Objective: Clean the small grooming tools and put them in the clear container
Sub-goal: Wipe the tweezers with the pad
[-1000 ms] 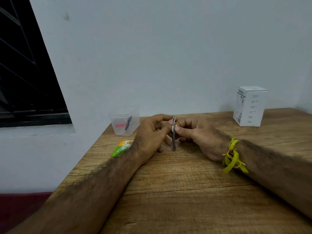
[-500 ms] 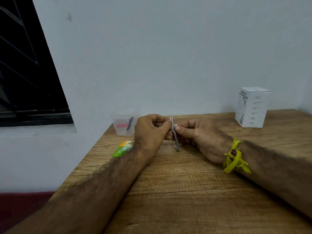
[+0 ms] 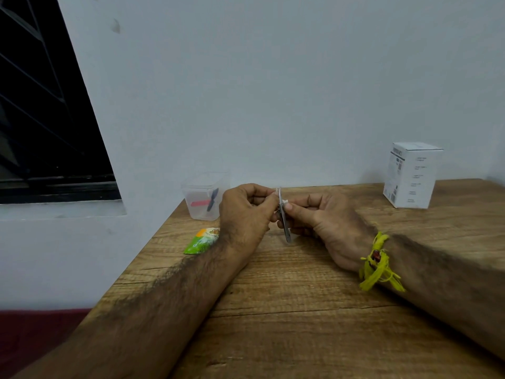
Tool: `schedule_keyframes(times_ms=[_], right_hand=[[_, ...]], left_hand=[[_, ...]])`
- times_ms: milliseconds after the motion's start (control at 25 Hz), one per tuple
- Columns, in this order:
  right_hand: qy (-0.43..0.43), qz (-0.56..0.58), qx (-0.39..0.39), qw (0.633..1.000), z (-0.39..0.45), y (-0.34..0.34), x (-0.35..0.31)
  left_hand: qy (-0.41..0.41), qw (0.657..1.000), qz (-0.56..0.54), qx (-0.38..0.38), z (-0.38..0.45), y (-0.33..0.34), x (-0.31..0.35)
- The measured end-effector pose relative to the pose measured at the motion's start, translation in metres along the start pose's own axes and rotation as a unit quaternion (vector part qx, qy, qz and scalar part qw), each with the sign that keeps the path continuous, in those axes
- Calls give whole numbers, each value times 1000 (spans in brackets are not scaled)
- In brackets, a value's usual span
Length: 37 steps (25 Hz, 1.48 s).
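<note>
Item 1: left hand [image 3: 246,214], fingers curled, pinching the top of a slim metal grooming tool [image 3: 284,220]. Item 2: right hand [image 3: 322,220], thumb pinching a small white wipe [image 3: 284,201] against the tool's side. I read the tool's long axis as near upright, tip on the worktop [image 3: 300,310]. Item 3: clear container [image 3: 203,198], just beyond the left hand, the nearer hand; holds 2 pieces. Change: since 1 s ago, both hands have shifted slightly; tool leans more.
</note>
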State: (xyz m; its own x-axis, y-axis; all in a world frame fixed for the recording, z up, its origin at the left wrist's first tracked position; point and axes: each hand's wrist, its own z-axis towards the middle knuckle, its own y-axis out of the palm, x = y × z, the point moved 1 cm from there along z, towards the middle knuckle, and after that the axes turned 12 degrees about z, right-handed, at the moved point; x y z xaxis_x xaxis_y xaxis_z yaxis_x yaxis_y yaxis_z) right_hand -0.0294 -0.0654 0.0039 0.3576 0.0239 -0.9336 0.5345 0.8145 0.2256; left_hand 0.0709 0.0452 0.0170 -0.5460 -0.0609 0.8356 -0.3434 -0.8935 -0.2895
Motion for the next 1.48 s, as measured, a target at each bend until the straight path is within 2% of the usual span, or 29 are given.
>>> schedule_keyframes(times_ms=[240, 680, 1480], right_hand=[[-39, -16, -3, 999, -3, 1, -4], [53, -41, -43, 997, 1, -1, -6], [46, -112, -26, 992, -1, 0, -6]], left_hand=[[-2, 1000, 4, -11, -1, -2, 0], [-15, 999, -31, -35, 2, -7, 0], [-7, 1000, -29, -11, 2, -8, 2]])
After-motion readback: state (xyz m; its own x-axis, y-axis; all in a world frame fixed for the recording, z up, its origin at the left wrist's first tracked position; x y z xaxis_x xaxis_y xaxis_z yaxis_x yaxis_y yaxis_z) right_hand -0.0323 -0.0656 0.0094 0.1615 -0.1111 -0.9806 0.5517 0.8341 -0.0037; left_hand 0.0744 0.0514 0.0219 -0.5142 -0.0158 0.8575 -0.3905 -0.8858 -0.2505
